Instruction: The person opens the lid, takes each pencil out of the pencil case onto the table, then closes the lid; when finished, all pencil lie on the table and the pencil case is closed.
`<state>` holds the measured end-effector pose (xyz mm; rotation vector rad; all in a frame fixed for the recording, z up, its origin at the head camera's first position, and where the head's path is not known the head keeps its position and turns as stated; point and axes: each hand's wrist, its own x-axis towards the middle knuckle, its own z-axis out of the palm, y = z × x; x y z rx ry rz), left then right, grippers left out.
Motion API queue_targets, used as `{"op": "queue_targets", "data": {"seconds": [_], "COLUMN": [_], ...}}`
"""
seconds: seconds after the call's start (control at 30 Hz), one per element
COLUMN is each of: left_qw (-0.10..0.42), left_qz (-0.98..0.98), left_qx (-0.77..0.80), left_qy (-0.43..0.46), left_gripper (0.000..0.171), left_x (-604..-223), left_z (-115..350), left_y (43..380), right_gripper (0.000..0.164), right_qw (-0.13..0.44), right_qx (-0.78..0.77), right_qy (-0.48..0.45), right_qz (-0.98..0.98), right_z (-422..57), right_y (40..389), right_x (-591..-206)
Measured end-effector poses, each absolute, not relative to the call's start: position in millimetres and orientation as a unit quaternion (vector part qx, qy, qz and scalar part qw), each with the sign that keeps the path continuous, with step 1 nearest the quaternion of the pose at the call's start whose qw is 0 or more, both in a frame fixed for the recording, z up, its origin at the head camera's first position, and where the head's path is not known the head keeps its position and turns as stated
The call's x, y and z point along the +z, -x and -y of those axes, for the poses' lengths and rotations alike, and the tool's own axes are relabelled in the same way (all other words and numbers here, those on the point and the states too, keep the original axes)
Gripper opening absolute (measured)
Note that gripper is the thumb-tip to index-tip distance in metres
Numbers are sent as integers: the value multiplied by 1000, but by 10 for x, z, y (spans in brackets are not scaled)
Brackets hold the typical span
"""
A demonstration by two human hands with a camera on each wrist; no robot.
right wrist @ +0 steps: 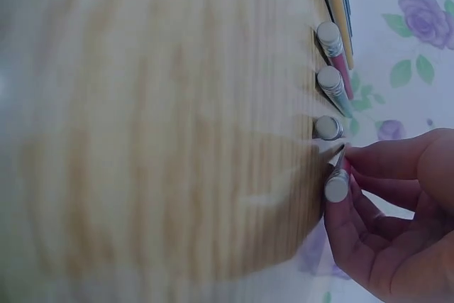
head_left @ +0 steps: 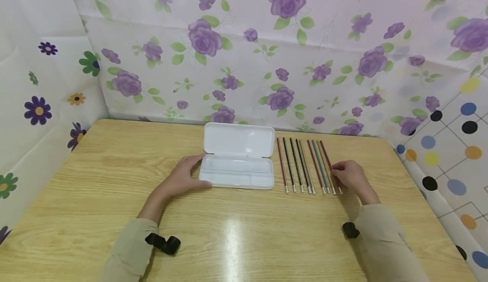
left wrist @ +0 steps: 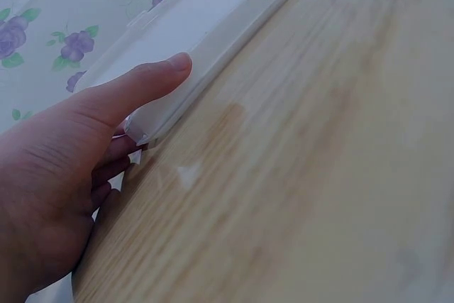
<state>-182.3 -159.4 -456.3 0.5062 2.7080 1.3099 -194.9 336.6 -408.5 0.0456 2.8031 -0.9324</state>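
A white pencil case (head_left: 225, 178) lies on the table with its lid (head_left: 238, 140) raised towards the back; its compartments hold nothing. My left hand (head_left: 182, 179) grips its left end, thumb along the front wall and fingers round the side, as the left wrist view shows too. Right of the case, several eraser-tipped pencils (head_left: 292, 163) lie in a row, points away from me. At the row's right end my right hand (head_left: 351, 176) pinches a dark red pencil (head_left: 325, 153) between thumb and fingers. In the right wrist view its white eraser (right wrist: 337, 187) sticks out beside the fingers.
The wooden table (head_left: 244, 231) reaches back to a wall covered in purple-flowered cloth (head_left: 228, 62). A dotted cloth (head_left: 450, 163) hangs on the right, a flowered one (head_left: 38, 146) on the left. Black wrist cameras (head_left: 164, 244) sit on both sleeves.
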Motion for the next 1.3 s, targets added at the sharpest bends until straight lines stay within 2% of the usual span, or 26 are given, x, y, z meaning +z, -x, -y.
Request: {"op": "queue_targets", "data": {"seconds": [0.4, 0.6, 0.73, 0.87, 1.03, 1.3], "left_qw": [48, 51, 54, 56, 54, 53], "left_qz": [-887, -886, -887, -887, -886, -887], "left_qx": [427, 429, 428, 428, 431, 430], "left_qy": [-168, -166, -165, -162, -161, -162], "left_gripper": [99, 100, 100, 100, 100, 99], "left_x": [-4532, -4533, -4534, -4525, -4511, -4513], "left_z": [1582, 1566, 1564, 1566, 1576, 1585], "left_y": [1836, 1831, 1823, 1812, 1804, 1802], "right_gripper": [31, 39, 44, 40, 33, 26], "right_qw": [81, 115, 97, 56, 30, 46], "right_qx": [-278, -292, -290, -292, -287, -284], "right_qy": [-8, -24, -15, 22, 119, 226], "right_qz": [-957, -949, -952, -955, -950, -931], "right_z": [-3361, -3359, -3295, -3085, -2735, -2170], "right_y": [1954, 1945, 1932, 1930, 1970, 1989], "right_x": [-4062, -3991, -3907, -3844, -3839, -3873]}}
